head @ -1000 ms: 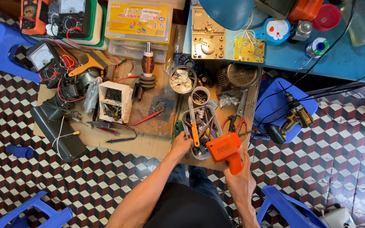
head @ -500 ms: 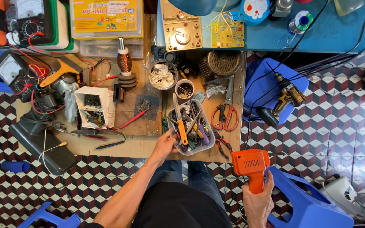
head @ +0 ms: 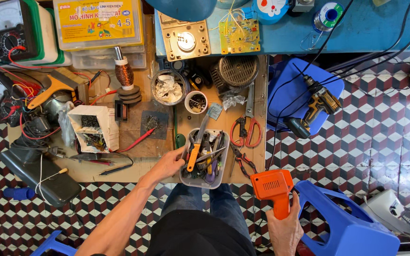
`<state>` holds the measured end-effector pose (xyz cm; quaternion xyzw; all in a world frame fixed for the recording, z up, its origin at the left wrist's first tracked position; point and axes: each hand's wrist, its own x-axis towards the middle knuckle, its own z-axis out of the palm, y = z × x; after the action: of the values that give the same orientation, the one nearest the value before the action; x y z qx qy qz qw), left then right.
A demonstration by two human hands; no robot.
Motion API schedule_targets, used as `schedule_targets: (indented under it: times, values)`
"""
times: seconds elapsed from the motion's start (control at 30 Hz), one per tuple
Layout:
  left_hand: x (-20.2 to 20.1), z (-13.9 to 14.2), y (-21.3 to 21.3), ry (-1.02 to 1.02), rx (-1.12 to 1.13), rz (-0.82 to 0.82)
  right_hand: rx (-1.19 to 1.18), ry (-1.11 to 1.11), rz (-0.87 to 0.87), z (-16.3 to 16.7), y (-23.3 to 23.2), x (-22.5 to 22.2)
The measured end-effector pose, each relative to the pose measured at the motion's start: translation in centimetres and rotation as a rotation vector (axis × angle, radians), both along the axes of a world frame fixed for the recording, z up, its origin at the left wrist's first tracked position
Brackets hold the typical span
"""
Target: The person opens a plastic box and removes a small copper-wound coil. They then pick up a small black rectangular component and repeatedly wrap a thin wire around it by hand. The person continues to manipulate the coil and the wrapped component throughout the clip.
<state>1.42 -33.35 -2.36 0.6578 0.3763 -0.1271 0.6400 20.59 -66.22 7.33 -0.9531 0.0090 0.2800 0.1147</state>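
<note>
My right hand (head: 284, 227) grips the handle of an orange power tool (head: 272, 188), held off the bench's right front corner above the tiled floor, beside a blue plastic stool (head: 347, 223). My left hand (head: 171, 162) rests against the left side of a grey tool tray (head: 204, 161) at the bench's front edge. The tray holds an orange-handled knife, screwdrivers and several other hand tools.
On the wooden bench (head: 243, 118) lie red-handled scissors (head: 246, 128), pliers (head: 243, 160), a copper wire coil (head: 123, 73), a white parts box (head: 93, 128) and multimeters (head: 5, 28). A cordless drill (head: 312, 106) lies on a blue stool. A blue table (head: 366, 33) carries circuit boards.
My right hand has carried the orange power tool down and right, off the bench toward the blue stool. My left hand stays at the tool tray.
</note>
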Motion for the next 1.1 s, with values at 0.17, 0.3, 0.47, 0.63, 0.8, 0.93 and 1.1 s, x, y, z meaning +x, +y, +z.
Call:
schedule_targets:
  times: [0.17,0.3,0.47,0.63,0.8,0.93,1.1]
  values:
    - [0.8,-0.4,-1.9,-0.028,0.043,0.185,-0.041,-0.022,0.121,0.0,0.7,1.6]
    - [-3.6,0.3,-5.4,0.061,0.067,0.583,0.01,-0.028,0.256,0.7,2.4,2.3]
    - [-4.0,0.0,-7.5,0.233,0.321,0.561,0.108,-0.037,0.563,0.7,5.5,3.3]
    - [-1.6,0.1,-6.3,0.381,0.537,0.393,0.417,-0.242,0.979,0.0,8.8,3.5]
    - [-1.1,0.6,-6.1,0.404,0.55,0.379,0.397,-0.243,0.992,0.0,10.0,3.9]
    - [-1.5,0.2,-6.1,0.398,0.513,0.398,0.245,-0.218,0.832,0.5,9.1,4.3]
    - [-1.9,0.6,-6.0,0.321,0.554,0.422,0.141,-0.092,0.607,1.1,7.3,5.5]
